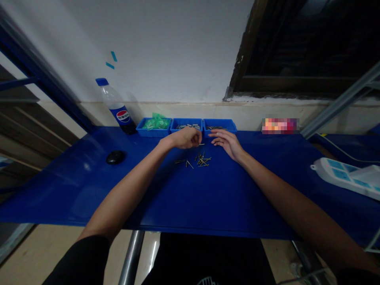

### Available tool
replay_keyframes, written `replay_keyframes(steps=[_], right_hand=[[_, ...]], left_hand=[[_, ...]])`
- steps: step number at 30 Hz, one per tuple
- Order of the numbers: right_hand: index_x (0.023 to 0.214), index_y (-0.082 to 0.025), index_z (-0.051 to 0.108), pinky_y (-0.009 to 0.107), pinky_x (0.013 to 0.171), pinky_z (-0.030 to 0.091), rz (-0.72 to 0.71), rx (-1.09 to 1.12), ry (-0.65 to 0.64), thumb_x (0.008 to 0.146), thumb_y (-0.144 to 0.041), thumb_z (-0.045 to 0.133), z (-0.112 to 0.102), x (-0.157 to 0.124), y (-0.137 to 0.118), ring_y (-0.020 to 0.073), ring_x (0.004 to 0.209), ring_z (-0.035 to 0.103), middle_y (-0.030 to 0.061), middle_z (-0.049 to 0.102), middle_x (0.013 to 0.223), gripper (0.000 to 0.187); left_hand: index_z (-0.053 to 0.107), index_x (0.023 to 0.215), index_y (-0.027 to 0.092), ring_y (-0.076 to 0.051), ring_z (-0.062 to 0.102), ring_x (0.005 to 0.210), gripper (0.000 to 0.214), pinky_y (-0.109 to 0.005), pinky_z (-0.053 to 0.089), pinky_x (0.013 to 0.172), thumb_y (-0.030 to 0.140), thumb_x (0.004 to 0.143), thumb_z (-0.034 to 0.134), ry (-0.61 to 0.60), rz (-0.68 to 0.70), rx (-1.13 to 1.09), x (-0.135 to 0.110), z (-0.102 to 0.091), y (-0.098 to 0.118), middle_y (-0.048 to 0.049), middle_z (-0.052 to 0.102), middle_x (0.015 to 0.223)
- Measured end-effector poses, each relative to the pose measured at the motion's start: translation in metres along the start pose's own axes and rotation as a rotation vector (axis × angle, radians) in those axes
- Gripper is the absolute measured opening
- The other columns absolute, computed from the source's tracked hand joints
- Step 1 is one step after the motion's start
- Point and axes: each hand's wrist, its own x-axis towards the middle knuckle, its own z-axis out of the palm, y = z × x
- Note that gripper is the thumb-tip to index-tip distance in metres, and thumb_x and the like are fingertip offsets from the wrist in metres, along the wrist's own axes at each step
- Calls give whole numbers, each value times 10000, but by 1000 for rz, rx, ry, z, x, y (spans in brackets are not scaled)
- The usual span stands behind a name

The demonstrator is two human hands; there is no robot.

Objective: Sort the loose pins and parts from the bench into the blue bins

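My left hand [188, 137] is closed in a pinch, with a thin metal pin [201, 144] showing at its fingertips. My right hand [228, 144] hovers just to the right, fingers stretched out and holding nothing. On the blue table below both hands lies a loose pile of slim brass and silver metal pins [203, 160], a few lying apart to its left. Behind the hands stand three blue bins: the left bin [152, 133] has a green plastic bag in it, the middle bin [172, 126] small grey pieces, the right bin [234, 127] more thin metal pieces.
A Pepsi bottle [122, 114] leans in view beside the left bin. Nearer on the left lies a black computer mouse [115, 157]. A white power strip [341, 174] is at the right, and a blurred colourful item [280, 126] stands near the wall.
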Motion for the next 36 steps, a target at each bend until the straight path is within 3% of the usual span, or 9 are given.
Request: replay_keyframes(steps=[4, 10, 15, 19, 24, 27, 36], right_hand=[[1047, -232, 817, 353, 742, 535, -30, -170, -88, 827, -393, 790, 2, 0, 3, 190, 753, 708, 65, 816, 929, 274], [1007, -240, 843, 419, 858, 565, -54, -247, -190, 780, -391, 851, 1, -2, 3, 214, 804, 733, 71, 831, 937, 273], [963, -246, 848, 414, 826, 565, -52, -245, -161, 768, -387, 856, 2, -2, 2, 217, 791, 726, 71, 828, 911, 241], [904, -227, 839, 365, 716, 541, -69, -190, -47, 789, -421, 824, 2, -1, 2, 202, 736, 688, 73, 808, 861, 226], [1173, -294, 787, 354, 756, 564, -69, -20, 46, 787, -383, 812, -1, -1, 2, 203, 874, 713, 64, 766, 1285, 397], [1228, -315, 755, 361, 781, 572, -61, -6, 45, 797, -370, 793, -2, -1, 1, 207, 906, 718, 57, 743, 1340, 436], [1103, -269, 774, 352, 769, 550, -17, -33, 48, 777, -389, 784, 4, -4, -5, 199, 829, 710, 66, 798, 1161, 347]], left_hand=[[675, 972, 98, -160, 722, 772, 227, -234, 501, 696, 141, 750, 697, 148, 5, -78, 1, 3, 8, -70, 753, 810], [651, 931, 125, -169, 733, 749, 214, -228, 480, 653, 142, 731, 726, 231, 11, -85, 3, 8, 10, -51, 751, 770], [657, 938, 124, -154, 715, 736, 221, -227, 469, 658, 174, 747, 755, 206, 13, -73, 4, 9, 9, -38, 735, 751], [680, 905, 126, -148, 676, 720, 243, -250, 445, 666, 308, 792, 793, 159, -22, 31, 2, 5, 5, -46, 730, 768], [737, 982, 138, -139, 670, 717, 247, -246, 444, 655, 327, 826, 771, -89, -42, 40, -1, 1, -5, -43, 765, 828], [752, 1035, 155, -137, 689, 732, 251, -233, 453, 654, 282, 818, 761, -166, -42, 22, -1, 3, -6, -31, 778, 845], [774, 1103, 150, -159, 699, 828, 265, -249, 489, 751, 223, 850, 737, -52, 122, 107, 4, 16, 21, -63, 774, 933]])
